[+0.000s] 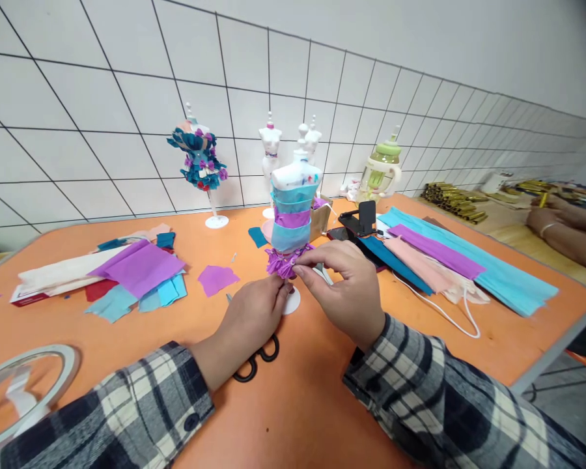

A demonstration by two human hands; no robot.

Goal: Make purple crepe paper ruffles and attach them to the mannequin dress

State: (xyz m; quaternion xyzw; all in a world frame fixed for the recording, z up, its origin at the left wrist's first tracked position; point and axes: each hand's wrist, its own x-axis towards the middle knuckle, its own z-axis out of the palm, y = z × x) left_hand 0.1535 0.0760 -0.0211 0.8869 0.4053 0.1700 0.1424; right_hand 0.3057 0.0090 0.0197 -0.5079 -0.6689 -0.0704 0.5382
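Note:
A small white dress form stands upright before me, wrapped in blue and purple crepe paper bands. A gathered purple crepe paper ruffle rings its lower edge. My left hand is closed around the form's stem just below the ruffle; its fingertips are partly hidden. With thumb and forefinger, my right hand pinches the ruffle's right side. The form's round white base shows between my hands. Black-handled scissors lie under my left wrist, their blades mostly covered.
Folded crepe paper pieces lie at left, near a roll of tape. A decorated dress form and plain ones stand along the wall. Crepe strips, a phone stand and a bottle are right. Another person's arms show far right.

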